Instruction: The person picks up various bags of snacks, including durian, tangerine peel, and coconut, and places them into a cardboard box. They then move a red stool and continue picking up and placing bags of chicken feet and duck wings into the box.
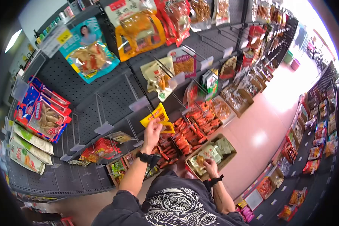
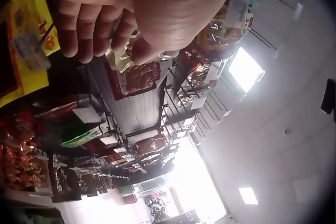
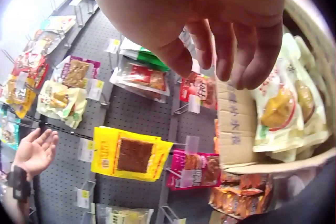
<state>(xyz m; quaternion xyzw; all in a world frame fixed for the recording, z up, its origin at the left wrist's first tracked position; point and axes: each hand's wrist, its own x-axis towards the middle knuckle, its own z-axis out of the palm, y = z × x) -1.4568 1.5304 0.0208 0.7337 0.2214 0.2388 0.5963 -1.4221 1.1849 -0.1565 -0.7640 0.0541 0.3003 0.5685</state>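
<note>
My left hand [image 1: 153, 132] is raised in front of the shelf, overlapping a yellow snack packet [image 1: 159, 113] in the head view. From the right wrist view, the left hand [image 3: 38, 153] shows its palm and straight fingers, with nothing in them. That yellow packet [image 3: 131, 153] hangs on a hook with a brown window in its front. Over a cardboard box [image 1: 229, 156] is my right hand [image 1: 211, 165], close to a pale vacuum packet [image 1: 198, 162]. Its fingers [image 3: 226, 50] hang loosely curled over the box edge, beside several upright packets [image 3: 281, 103] with orange-brown food pictures.
Metal hooks and price tags jut from the dark pegboard shelf [image 1: 105, 90]. Trays of red-orange packets [image 1: 188, 135] adjoin the box. A large blue packet [image 1: 88, 52] hangs upper left. To the right, a pale floor aisle [image 1: 252, 132] runs beside another stocked shelf [image 1: 309, 184].
</note>
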